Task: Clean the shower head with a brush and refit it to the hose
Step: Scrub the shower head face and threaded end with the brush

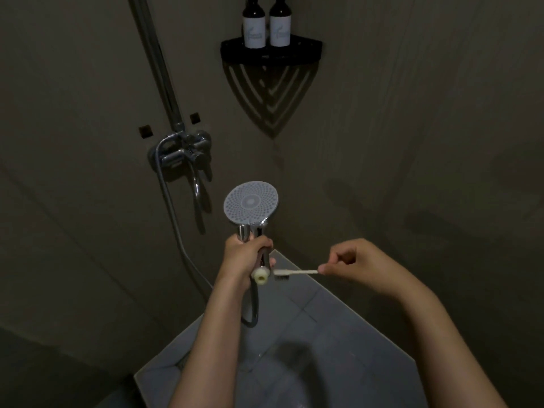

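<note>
Dim shower stall. At 10 o'clock of frame centre, the chrome riser pipe (pixel 159 63) drops into the wall mixer (pixel 182 151). The hose (pixel 173 213) leaves the mixer and runs down toward 6 o'clock. It loops under the left wrist; its free end is hidden, so can't tell if it's gripped.

Centre frame: the shower head (pixel 250 203), spray face toward the camera, disc at 12 o'clock of the left hand (pixel 244 257). Left hand is wrapped tight round the chrome handle, fingers curled. The handle's white threaded end (pixel 260 275) sticks out at 6 o'clock of the fist, open, with no hose on it.

At 12 o'clock, high up, a black corner shelf (pixel 270 51) carries two dark bottles (pixel 253 25), upright, side by side.

At 3 o'clock of the white end is the toothbrush (pixel 295 272), lying level, bristles down, head just beside the end; contact unclear. Right hand (pixel 350 260) pinches the brush's tail between thumb and fingers, other fingers curled in.

Grey floor tiles (pixel 338 334) at 6 o'clock.
</note>
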{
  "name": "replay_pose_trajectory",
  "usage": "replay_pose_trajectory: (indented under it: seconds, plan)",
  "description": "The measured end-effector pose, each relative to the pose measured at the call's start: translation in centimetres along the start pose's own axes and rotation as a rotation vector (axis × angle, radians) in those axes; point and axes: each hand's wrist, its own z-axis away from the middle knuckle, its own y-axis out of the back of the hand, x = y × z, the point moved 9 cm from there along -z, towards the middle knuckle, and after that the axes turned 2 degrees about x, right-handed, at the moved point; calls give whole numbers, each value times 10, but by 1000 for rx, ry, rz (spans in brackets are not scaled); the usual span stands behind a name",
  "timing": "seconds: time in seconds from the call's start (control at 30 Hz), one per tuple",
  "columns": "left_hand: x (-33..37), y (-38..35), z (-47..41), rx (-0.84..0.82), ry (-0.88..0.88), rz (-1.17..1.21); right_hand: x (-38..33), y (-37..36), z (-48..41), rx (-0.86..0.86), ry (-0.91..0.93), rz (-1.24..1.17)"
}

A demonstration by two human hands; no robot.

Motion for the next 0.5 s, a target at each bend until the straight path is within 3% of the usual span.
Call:
replay_pose_trajectory:
  seconds: [0.1,0.2,0.5]
  plan:
    - [3,4,-3,47,-30,-21,-15,-1,0,50,72,-105]
    - [3,-2,0,8,-4,32,-28,-19,-8,27,120,-59]
    - [-5,-8,-1,18,34,79,-14,-15,-8,25,80,-17]
